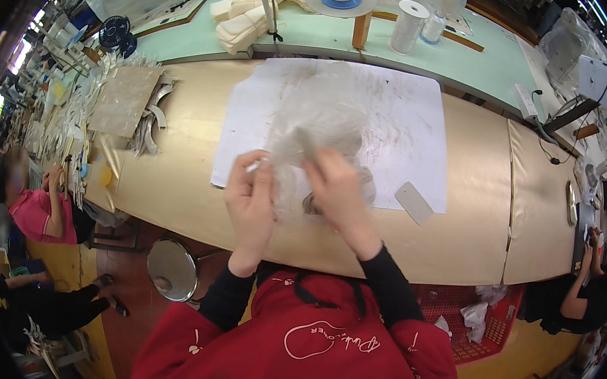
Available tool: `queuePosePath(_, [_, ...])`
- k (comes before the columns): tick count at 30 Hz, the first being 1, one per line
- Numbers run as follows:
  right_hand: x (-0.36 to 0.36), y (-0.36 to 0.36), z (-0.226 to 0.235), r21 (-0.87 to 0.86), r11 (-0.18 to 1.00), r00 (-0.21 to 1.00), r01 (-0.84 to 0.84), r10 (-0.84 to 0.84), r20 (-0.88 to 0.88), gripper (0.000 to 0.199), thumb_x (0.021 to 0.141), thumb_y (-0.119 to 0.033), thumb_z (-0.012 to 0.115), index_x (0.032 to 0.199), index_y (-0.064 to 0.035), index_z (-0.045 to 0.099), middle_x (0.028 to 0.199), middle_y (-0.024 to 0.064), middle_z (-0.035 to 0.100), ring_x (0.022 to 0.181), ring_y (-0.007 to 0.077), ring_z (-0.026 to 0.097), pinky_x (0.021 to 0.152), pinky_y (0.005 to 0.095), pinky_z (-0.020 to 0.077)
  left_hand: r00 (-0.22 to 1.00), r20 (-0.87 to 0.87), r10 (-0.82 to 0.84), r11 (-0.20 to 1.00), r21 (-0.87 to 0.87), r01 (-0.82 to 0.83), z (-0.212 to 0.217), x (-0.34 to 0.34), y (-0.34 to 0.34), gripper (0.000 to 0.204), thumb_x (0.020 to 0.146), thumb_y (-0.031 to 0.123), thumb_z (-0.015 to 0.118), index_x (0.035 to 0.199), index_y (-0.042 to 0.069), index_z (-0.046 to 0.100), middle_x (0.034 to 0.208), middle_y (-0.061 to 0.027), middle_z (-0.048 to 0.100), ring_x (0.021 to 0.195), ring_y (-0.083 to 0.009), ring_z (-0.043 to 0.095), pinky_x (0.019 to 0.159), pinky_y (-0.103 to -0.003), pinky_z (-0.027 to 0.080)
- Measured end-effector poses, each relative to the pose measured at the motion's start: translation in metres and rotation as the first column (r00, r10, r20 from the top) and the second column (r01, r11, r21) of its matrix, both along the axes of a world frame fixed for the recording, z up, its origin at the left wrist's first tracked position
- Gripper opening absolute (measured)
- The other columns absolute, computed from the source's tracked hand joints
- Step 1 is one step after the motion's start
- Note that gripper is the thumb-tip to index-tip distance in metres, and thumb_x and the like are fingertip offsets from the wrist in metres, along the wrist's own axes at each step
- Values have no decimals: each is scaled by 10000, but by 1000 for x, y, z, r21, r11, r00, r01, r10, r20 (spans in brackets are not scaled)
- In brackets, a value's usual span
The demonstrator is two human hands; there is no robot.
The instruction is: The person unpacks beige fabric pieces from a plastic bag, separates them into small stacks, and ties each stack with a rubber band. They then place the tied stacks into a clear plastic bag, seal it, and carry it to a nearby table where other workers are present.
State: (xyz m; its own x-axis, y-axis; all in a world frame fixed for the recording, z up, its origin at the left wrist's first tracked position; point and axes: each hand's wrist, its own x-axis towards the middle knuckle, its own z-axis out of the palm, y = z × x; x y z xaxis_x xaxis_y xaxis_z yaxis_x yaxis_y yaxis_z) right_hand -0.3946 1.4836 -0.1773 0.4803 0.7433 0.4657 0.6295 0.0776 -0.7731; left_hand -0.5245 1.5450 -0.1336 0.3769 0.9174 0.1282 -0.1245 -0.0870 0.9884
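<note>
Crinkly clear plastic bag (pixel 316 129), matt wooden bench (pixel 187 185)

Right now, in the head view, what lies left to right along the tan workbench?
Stack of curved pale pieces → left hand → crinkled clear plastic bag → right hand → small grey flat piece.

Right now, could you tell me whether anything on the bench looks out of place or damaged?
Nothing stands out. Both hands, left and right, grip a crumpled clear plastic bag over a scuffed white sheet; a small grey card lies askew at its corner.
</note>
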Motion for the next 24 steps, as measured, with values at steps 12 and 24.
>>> queuePosePath(12, [-61, 14, -23, -27, 922, 916, -386, 380, -125, 477, 823, 11, 530, 1300, -1, 558, 1187, 246, 608, 1034, 365, 617, 879, 432, 509, 991, 102, 86, 994, -72, -79, 13, -40, 39, 117, 1022, 153, 536, 1091, 59, 544, 616, 65, 422, 525, -14, 366, 485, -192, 269])
queuePosePath(24, [41, 23, 43, -508, 853, 726, -118, 423, 542, 258, 847, -106, 630, 1097, -44, 626, 984, 152, 675, 957, 331, 645, 803, 404, 521, 966, 148, 214, 976, -74, -205, 23, -68, 52, 124, 1016, 127, 551, 1102, 38, 564, 610, 52, 456, 533, -23, 380, 492, -186, 283])
